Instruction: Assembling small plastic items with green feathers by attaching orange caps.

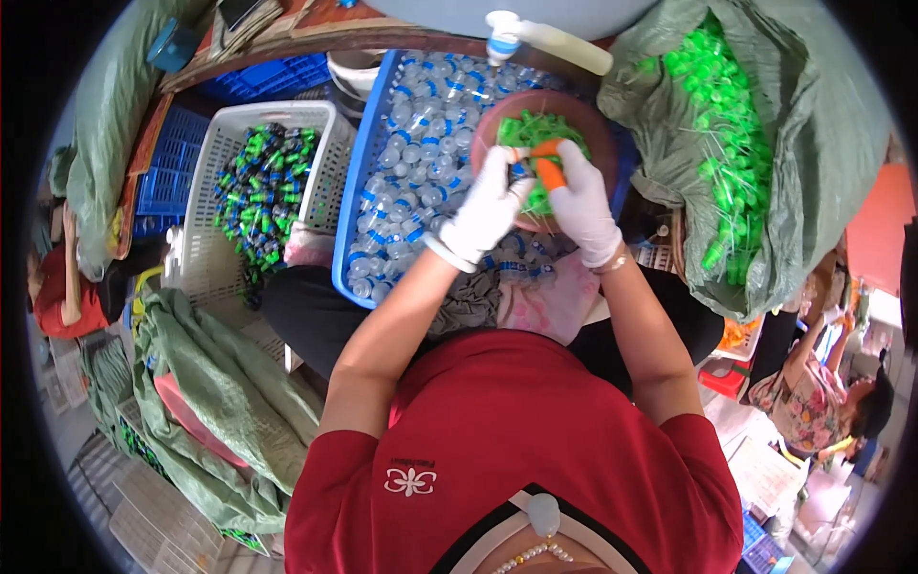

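My two hands meet over a pink basin (595, 115) that holds green plastic pieces (535, 129) with thin pale tubes. My left hand (486, 212), in a white glove, is closed with its fingers pinched near the basin's left side. My right hand (585, 209), gloved in white with orange covers on its fingertips, is closed facing it. Something small and dark bluish shows between the fingers, mostly hidden, and I cannot tell its kind. Beneath and to the left, a blue crate (356, 206) holds many small clear bottles (411, 163) with blue bands.
A white basket (203, 191) of green-and-black small pieces (263, 182) stands at left. On the right an open green sack (660, 143) holds green tubed pieces (736, 172). A white-capped pale bottle (564, 48) lies at the back. Other people (813, 402) sit at both sides.
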Demonstrator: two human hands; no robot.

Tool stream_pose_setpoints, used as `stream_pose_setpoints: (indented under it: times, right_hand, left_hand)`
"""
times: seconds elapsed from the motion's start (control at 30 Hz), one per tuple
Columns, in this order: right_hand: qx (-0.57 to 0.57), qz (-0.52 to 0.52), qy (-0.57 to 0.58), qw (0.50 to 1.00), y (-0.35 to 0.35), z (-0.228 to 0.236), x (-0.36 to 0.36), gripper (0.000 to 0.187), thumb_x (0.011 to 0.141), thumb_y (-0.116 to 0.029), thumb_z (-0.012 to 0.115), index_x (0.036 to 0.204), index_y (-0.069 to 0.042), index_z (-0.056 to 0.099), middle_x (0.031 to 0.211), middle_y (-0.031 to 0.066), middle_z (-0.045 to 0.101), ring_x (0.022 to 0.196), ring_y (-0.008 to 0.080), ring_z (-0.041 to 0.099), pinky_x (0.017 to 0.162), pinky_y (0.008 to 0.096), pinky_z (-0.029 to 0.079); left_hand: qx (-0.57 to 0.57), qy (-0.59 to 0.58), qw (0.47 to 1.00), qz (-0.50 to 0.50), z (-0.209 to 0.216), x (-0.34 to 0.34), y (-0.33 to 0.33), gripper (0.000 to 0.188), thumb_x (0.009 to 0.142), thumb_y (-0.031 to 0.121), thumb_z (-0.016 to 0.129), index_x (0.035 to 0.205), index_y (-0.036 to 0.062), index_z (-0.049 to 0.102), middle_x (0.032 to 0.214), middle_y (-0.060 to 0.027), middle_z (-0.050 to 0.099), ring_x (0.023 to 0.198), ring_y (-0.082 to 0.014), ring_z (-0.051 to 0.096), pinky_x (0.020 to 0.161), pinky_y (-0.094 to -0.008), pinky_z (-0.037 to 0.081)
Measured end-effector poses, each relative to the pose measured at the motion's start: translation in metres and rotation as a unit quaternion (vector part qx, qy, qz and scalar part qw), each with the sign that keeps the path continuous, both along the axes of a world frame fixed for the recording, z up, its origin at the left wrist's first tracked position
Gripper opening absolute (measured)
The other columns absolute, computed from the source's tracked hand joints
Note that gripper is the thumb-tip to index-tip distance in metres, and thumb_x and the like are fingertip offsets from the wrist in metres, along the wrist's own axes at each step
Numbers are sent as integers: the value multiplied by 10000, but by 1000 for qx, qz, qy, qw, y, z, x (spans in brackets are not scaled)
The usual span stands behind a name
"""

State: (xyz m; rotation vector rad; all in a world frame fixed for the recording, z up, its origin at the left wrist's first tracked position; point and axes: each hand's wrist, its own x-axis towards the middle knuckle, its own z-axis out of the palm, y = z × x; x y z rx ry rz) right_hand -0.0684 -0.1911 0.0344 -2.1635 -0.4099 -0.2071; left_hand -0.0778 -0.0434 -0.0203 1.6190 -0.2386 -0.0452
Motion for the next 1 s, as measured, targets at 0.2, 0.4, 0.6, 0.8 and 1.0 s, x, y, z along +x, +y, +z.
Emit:
stream_pose_setpoints:
  times: [0.2,0.4,0.6,0.8,1.0]
  right_hand:
    - [27,-38,230,972,-24,-14,-10,202,896,-126,643,1058,-12,601,919,244,663,847,376,672,724,394,515]
    - [22,60,113,992,-25,16,-13,241,923,-195,639,1062,-2,602,902,220,679,816,354,685,717,396,520]
    - [-84,99,245,961,-39,15,-19,252,913,-201,641,1067,-6,601,912,194,684,843,389,670,729,402,523]
    - [-229,161,-30,959,-26,20,-41,250,904,-159,642,1098,-6,605,970,201,680,917,387,663,778,394,523]
    - [17,87,184,979,-19,-47,-60,271,890,-170,656,1105,-11,607,965,208,648,928,365,642,783,427,502]
  left_hand:
    - [166,-243,955,17,0,-14,4,392,914,-8,589,1280,6,449,1101,-68,512,954,-159,527,859,-306,463]
    - [-43,76,989,-115,-3,-12,27,429,918,21,624,1305,-2,439,1158,-82,516,1002,-152,538,897,-313,462]
    - [-88,44,983,-154,-1,-29,21,371,919,-8,606,1264,0,470,1143,-101,554,998,-170,544,893,-330,467]
    - [-102,184,956,-203,-4,-37,38,371,913,-7,613,1257,-4,474,1164,-133,558,1033,-194,555,921,-337,461]
    - [18,-40,991,-130,-19,-58,29,360,910,-2,604,1249,-2,482,1141,-165,559,1025,-267,570,937,-351,459]
